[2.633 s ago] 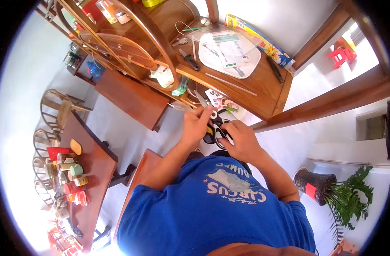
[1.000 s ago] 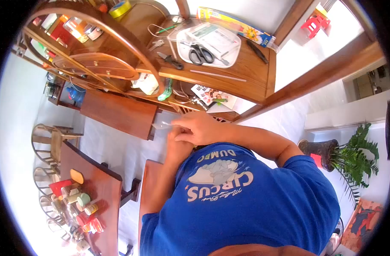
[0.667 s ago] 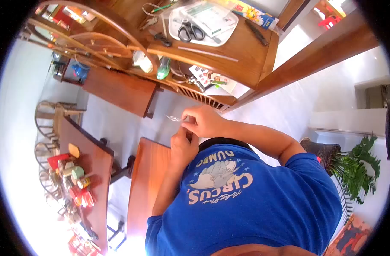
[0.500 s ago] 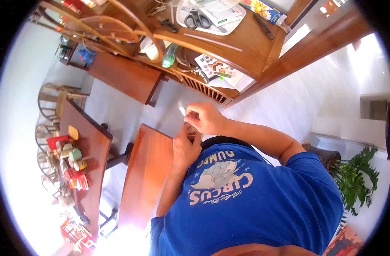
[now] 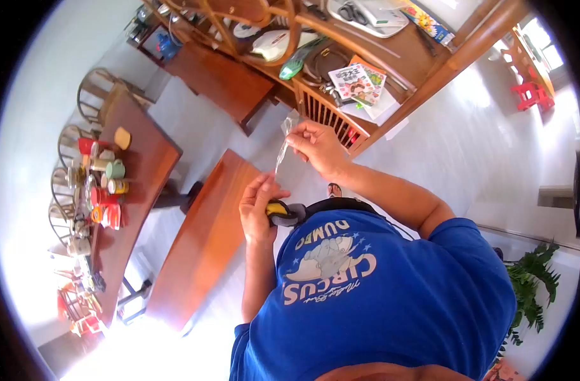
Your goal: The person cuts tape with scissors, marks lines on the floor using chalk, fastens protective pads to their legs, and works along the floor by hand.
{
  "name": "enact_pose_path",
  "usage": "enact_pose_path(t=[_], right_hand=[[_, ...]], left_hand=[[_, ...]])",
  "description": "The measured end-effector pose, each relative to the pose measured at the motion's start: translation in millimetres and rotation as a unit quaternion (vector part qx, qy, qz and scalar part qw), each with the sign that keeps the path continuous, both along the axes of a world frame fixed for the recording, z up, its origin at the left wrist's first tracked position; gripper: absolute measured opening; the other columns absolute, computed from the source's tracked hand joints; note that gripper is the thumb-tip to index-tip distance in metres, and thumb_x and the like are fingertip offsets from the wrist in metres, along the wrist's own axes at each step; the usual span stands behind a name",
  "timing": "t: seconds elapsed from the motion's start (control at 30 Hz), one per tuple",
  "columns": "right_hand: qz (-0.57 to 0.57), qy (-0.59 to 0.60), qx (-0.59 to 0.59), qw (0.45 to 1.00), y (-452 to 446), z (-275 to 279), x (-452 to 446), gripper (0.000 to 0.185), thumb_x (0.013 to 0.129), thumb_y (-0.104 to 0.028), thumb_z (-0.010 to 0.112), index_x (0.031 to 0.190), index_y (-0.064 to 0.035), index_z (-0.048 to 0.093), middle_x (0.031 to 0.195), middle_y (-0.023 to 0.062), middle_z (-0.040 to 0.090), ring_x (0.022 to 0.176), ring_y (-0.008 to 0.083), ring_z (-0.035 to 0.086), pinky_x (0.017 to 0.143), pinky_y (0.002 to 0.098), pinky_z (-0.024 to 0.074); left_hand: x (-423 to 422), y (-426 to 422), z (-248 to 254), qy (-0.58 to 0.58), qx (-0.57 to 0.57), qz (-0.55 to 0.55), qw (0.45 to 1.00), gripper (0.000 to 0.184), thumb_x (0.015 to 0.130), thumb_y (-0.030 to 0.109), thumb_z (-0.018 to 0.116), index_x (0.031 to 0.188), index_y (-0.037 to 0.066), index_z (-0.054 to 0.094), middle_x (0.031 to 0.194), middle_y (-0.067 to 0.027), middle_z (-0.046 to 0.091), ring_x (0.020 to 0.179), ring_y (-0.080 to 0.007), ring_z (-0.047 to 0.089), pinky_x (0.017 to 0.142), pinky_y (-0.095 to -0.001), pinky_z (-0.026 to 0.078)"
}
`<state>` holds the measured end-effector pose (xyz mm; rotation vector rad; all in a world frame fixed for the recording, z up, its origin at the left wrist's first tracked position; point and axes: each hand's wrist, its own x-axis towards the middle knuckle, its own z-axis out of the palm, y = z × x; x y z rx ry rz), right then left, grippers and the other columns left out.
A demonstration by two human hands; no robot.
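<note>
A thin strip of clear plastic (image 5: 282,147) stretches between my two hands. My right hand (image 5: 315,145) pinches its upper part, with a loose, crumpled end sticking up past the fingers. Lower down and to the left, my left hand (image 5: 259,202) pinches the bottom end between thumb and fingertips. A roll of black and yellow tape-like material (image 5: 285,213) hangs at the palm side of my left hand, near my waist; how it is held is partly hidden.
Ahead stands a wooden cabinet (image 5: 331,114) with booklets (image 5: 360,82), a tray (image 5: 391,28) and scissors (image 5: 352,13). A wooden bench (image 5: 204,235) lies left of my hands, beyond it a table (image 5: 141,152) with jars and cups. A potted plant (image 5: 532,282) stands at right.
The scissors went from my hands onto the tray. My hands, lately close together, have drawn apart with the plastic strip stretched between them. The view has turned, showing more of the bench and floor.
</note>
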<state>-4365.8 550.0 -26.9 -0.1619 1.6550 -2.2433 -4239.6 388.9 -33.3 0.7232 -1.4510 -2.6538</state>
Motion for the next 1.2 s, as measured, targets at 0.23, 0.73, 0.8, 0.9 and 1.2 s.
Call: enact_pose_path(t=[0.23, 0.73, 0.8, 0.9, 1.2], right_hand=[[0.023, -0.003, -0.006, 1.0, -78, -12, 65, 0.006, 0.097, -0.008, 0.066, 0.098, -0.0017, 0.066, 0.083, 0.0038, 0.066, 0.066, 0.0076, 0.057, 0.052, 0.0208, 0.0434], [0.258, 0.281, 0.017, 0.924, -144, 10, 168, 0.006, 0.09, -0.004, 0.072, 0.096, -0.002, 0.072, 0.092, 0.0034, 0.062, 0.072, 0.0093, 0.056, 0.063, 0.0249, 0.0454], [0.279, 0.202, 0.023, 0.939, -143, 11, 172, 0.006, 0.091, -0.005, 0.071, 0.096, -0.0013, 0.072, 0.091, 0.0035, 0.063, 0.074, 0.0093, 0.057, 0.065, 0.0247, 0.046], [0.307, 0.093, 0.03, 0.947, -135, 10, 166, 0.009, 0.092, -0.008, 0.072, 0.094, 0.0005, 0.072, 0.086, 0.0043, 0.067, 0.077, 0.0088, 0.059, 0.069, 0.0252, 0.047], [0.302, 0.034, 0.094, 0.948, -92, -8, 140, 0.016, 0.092, -0.012, 0.071, 0.089, 0.0038, 0.072, 0.08, 0.0077, 0.071, 0.074, 0.0103, 0.062, 0.068, 0.0277, 0.0488]], left_hand=[[108, -75, 8, -0.019, -0.006, 0.15, 0.989, 0.022, 0.097, 0.013, 0.066, 0.112, -0.003, 0.063, 0.109, -0.0176, 0.072, 0.082, -0.024, 0.071, 0.071, -0.0325, 0.056], [184, -112, 8, -0.033, 0.069, 0.128, 0.989, 0.037, 0.103, 0.024, 0.053, 0.117, -0.009, 0.064, 0.097, -0.0161, 0.07, 0.085, -0.0197, 0.063, 0.073, -0.0292, 0.048], [184, -110, 19, -0.04, 0.045, 0.111, 0.992, 0.035, 0.103, 0.022, 0.051, 0.118, -0.008, 0.063, 0.094, -0.0145, 0.069, 0.085, -0.0183, 0.063, 0.072, -0.0275, 0.047], [172, -104, 29, -0.035, -0.058, 0.052, 0.996, 0.034, 0.103, 0.021, 0.054, 0.118, -0.007, 0.064, 0.09, -0.0119, 0.068, 0.08, -0.0153, 0.062, 0.068, -0.0255, 0.047], [121, -69, 31, -0.074, -0.22, 0.016, 0.973, 0.025, 0.099, 0.016, 0.064, 0.109, -0.006, 0.071, 0.083, -0.0087, 0.07, 0.073, -0.0129, 0.065, 0.067, -0.0252, 0.052]])
